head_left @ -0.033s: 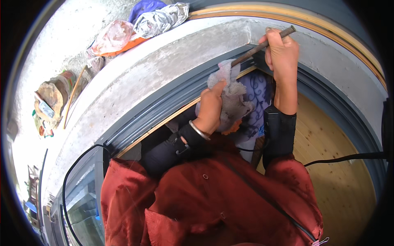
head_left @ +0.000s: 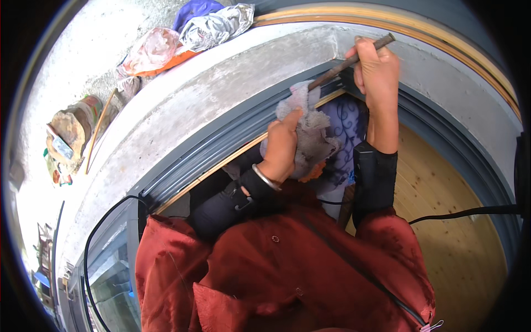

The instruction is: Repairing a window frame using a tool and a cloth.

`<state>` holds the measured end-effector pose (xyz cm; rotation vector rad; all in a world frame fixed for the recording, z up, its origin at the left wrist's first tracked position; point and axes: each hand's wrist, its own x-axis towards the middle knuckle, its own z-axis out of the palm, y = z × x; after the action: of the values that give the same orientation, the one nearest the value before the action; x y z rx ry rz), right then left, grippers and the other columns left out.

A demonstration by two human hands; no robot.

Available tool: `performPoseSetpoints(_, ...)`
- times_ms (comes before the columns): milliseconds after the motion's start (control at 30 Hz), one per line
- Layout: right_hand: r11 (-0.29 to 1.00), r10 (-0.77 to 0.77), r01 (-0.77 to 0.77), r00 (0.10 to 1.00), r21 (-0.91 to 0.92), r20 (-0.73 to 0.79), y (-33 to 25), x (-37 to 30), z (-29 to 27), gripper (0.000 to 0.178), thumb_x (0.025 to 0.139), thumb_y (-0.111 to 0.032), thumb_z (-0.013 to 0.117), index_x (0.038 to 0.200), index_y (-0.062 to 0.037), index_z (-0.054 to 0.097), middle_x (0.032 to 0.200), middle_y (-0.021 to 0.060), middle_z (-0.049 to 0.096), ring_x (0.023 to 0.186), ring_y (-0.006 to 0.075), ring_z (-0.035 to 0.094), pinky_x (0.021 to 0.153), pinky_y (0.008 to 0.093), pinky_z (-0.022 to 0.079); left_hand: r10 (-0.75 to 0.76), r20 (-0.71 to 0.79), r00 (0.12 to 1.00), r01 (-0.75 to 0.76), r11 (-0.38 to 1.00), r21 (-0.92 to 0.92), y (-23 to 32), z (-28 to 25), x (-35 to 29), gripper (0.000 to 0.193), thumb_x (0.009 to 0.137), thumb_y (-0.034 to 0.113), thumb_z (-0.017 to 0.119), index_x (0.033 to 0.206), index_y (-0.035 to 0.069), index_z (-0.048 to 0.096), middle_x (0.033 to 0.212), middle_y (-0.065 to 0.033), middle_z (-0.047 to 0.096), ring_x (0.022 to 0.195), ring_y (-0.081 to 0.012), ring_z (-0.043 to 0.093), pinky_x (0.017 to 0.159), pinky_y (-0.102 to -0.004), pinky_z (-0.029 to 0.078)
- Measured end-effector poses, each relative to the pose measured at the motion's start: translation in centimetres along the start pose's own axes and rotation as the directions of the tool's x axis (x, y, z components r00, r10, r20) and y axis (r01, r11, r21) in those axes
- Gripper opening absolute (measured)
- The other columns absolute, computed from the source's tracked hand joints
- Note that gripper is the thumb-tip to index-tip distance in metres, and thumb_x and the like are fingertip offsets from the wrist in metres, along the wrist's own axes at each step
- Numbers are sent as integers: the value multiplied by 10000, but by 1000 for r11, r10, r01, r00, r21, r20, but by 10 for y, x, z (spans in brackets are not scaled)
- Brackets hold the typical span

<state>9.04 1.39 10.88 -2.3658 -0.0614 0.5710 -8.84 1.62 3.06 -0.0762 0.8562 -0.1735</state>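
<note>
R hand [head_left: 378,71] was closed round a thin dark rod [head_left: 354,60], tip angled down-left into the grey window-frame channel [head_left: 221,145]. L hand [head_left: 283,145] gripped a greyish cloth [head_left: 310,133], bunched vs. the same channel, touching the rod's tip. Concrete sill [head_left: 182,110] ran just beyond; plastic bags [head_left: 182,39] & a paint-caked can [head_left: 72,130] lay farther out on the ground. Risk, imo: rod could skid off the narrow groove & jab the L fingers or scratch the frame, since the cloth hid the tip.
</note>
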Motion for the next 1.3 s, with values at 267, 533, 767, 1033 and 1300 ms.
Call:
performPoseSetpoints(267,953,166,-204,970,223,178,35,-19,42,340,892,-266,535,715,17,598,410,20,405,304,88,315,314,243,228,197,-181,964,-198,980,14,19,-27,-25,277,905,168,488,989,-55,629,893,-133,676,778,-228,665,715,-335,532)
performPoseSetpoints(533,910,231,-286,951,299,207,61,-36,83,361,890,-300,558,726,18,601,425,26,422,307,92,338,305,238,233,588,-253,768,-325,698,638,13,-81,-36,204,895,71,486,950,-44,644,722,-178,632,651,-234,619,610,-362,474)
performPoseSetpoints(767,886,234,-289,954,363,189,80,-39,64,380,850,-268,620,583,-11,533,424,50,455,298,106,357,292,247,244,454,-271,849,-313,844,435,9,-77,-37,266,905,163,508,890,-58,655,810,-106,671,704,-182,636,641,-302,495)
performPoseSetpoints(1033,884,150,-249,953,396,264,56,-80,123,349,880,-257,614,625,-35,528,425,54,445,308,108,360,304,256,240,565,-426,706,-489,825,284,23,-107,-71,255,919,175,461,923,-11,637,870,-92,665,767,-188,648,697,-308,517)
performPoseSetpoints(1300,683,196,-397,908,613,371,65,-112,137,367,889,-317,556,683,-15,526,441,108,506,310,178,455,309,277,326,831,-373,413,-619,557,554,37,-88,-109,273,905,173,528,840,-66,642,738,-85,645,642,-130,577,590,-307,442)
